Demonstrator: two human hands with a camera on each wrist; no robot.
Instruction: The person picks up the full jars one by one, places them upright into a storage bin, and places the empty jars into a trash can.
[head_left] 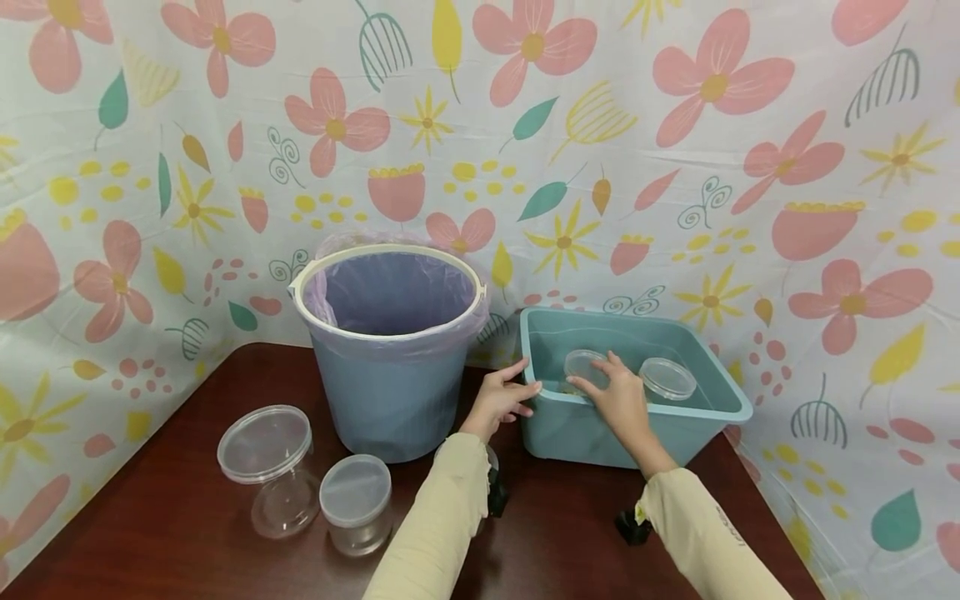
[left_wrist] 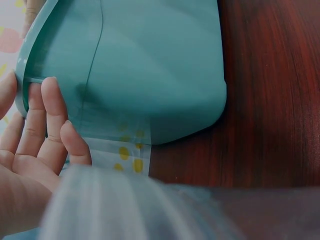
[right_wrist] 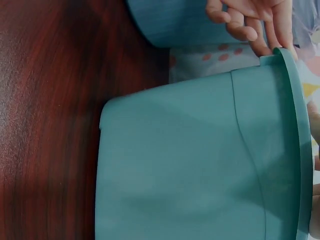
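Note:
My left hand [head_left: 498, 400] holds the left end of a teal plastic tub [head_left: 585, 433], thumb over the rim and fingers beneath it. In the left wrist view, the fingers [left_wrist: 35, 120] lie under the lip. My right hand [head_left: 621, 398] reaches over the tub's front rim. Its thumb and fingers pinch a clear round plastic container [head_left: 585, 364], of which mainly the circular top shows. To the right, inside the tub, sits another clear round container [head_left: 667, 379]. From the right wrist view, the tub's front wall [right_wrist: 190, 160] hides what lies inside.
Left of the tub stands a blue bin [head_left: 390, 392] lined with a thin purple bag [head_left: 330, 292]. Two clear lidded containers [head_left: 266, 446] [head_left: 358, 500] stand at the table's left. Another clear container is mostly hidden behind my left sleeve [head_left: 442, 508]. A flowered cloth [head_left: 570, 167] hangs behind.

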